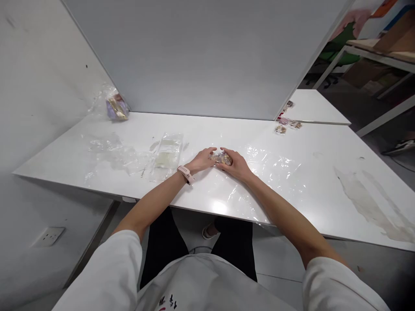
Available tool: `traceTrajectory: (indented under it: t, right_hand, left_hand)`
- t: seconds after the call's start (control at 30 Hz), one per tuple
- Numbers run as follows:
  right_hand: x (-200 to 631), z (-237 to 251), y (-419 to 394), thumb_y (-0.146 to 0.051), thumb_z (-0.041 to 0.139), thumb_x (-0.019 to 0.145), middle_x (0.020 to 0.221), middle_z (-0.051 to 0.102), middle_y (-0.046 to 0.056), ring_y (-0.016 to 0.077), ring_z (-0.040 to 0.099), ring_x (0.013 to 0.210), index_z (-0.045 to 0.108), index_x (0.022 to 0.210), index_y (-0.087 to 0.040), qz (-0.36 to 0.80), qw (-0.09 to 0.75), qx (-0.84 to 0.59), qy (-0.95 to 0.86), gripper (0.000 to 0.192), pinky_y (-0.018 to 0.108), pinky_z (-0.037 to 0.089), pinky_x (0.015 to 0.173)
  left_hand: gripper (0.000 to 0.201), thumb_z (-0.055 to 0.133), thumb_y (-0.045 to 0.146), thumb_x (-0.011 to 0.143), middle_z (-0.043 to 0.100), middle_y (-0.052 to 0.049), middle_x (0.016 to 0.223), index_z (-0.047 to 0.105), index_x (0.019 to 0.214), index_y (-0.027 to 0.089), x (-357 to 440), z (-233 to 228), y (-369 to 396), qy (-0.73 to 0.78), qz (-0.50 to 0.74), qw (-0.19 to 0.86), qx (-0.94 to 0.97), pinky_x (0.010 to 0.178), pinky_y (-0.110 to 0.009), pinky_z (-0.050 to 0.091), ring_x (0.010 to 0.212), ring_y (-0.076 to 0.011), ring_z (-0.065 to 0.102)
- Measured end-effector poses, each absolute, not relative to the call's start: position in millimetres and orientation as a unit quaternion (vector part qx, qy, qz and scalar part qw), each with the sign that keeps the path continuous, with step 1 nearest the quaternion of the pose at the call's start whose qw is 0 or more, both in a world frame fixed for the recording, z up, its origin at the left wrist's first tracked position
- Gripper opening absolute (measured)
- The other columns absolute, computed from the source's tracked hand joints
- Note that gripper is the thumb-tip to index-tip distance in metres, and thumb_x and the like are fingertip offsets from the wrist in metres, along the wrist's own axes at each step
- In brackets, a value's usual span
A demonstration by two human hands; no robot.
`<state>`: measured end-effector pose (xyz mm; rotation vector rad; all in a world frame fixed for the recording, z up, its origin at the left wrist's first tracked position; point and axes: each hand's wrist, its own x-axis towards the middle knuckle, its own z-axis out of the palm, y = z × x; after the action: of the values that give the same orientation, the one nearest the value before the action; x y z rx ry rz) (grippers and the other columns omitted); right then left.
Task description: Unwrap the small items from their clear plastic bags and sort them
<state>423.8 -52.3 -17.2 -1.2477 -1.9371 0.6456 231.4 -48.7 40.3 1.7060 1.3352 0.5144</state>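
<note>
Left hand (204, 158) and right hand (238, 164) grasp small crinkly packet (224, 159) between them, at bench (202, 192) middle. Handling looks under way, packet not yet released. Similar glossy packets (280, 129) at far right edge. Flat rectangular clear bags (169, 151), thin wrinkled film (113, 149) leftward.

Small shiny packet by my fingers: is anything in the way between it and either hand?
Nothing visible is: the right hand grips the small shiny packet, and the left hand is right at its left end. The flat clear bag lies beside the left wrist, not between hand and packet.
</note>
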Motion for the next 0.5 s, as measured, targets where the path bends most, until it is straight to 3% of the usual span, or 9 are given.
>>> traceTrajectory:
  t: [0.1, 0.2, 0.33, 0.4, 0.5]
  right_hand:
    - [415, -13, -37, -0.055, 0.078, 0.072, 0.109, 0.07, 0.005, 0.0238, 0.066, 0.09, 0.057, 0.138, -0.025, 0.335, 0.434, -0.504, -0.667, 0.075, 0.043, 0.055, 0.086]
    - [407, -7, -25, -0.054, 0.08, 0.07, 0.087, 0.069, 0.001, 0.0186, 0.063, 0.07, 0.052, 0.144, -0.024, 0.442, 0.452, -0.499, -0.593, 0.084, 0.039, 0.057, 0.071]
    - [399, 2, -20, -0.045, 0.086, 0.065, 0.094, 0.07, 0.004, 0.0182, 0.064, 0.076, 0.058, 0.138, -0.024, 0.532, 0.433, -0.478, -0.548, 0.08, 0.037, 0.058, 0.072]
    - [398, 8, -21, -0.039, 0.088, 0.061, 0.098, 0.07, 0.005, 0.0184, 0.065, 0.08, 0.063, 0.129, -0.024, 0.565, 0.433, -0.465, -0.527, 0.074, 0.035, 0.058, 0.071]
    - [406, 24, -26, -0.033, 0.086, 0.061, 0.094, 0.069, 0.002, 0.0161, 0.063, 0.076, 0.064, 0.125, -0.025, 0.567, 0.488, -0.441, -0.496, 0.068, 0.031, 0.057, 0.064]
  left_hand:
    - [0.051, 0.068, 0.016, 0.081, 0.048, -0.02, 0.146, 0.057, 0.131, 0.012, 239, 37, -43, 0.552, 0.332, 0.552, 0.529, 0.094, -0.035, 0.053, 0.115, -0.0253, 0.062]
    - [0.036, 0.068, 0.01, 0.082, 0.063, -0.018, 0.125, 0.062, 0.117, 0.009, 247, 37, -39, 0.542, 0.412, 0.606, 0.412, 0.093, -0.034, 0.054, 0.102, -0.02, 0.066]
    - [0.023, 0.065, 0.002, 0.076, 0.07, -0.007, 0.086, 0.068, 0.097, 0.011, 256, 37, -38, 0.549, 0.451, 0.606, 0.359, 0.093, -0.037, 0.054, 0.087, -0.0185, 0.068]
    - [0.025, 0.063, -0.001, 0.073, 0.07, -0.007, 0.086, 0.069, 0.093, 0.012, 260, 38, -37, 0.541, 0.46, 0.599, 0.37, 0.094, -0.038, 0.054, 0.09, -0.0203, 0.068]
    - [0.029, 0.062, 0.0, 0.075, 0.071, -0.009, 0.106, 0.07, 0.099, 0.016, 271, 46, -34, 0.519, 0.484, 0.568, 0.417, 0.1, -0.039, 0.051, 0.106, -0.0226, 0.066]
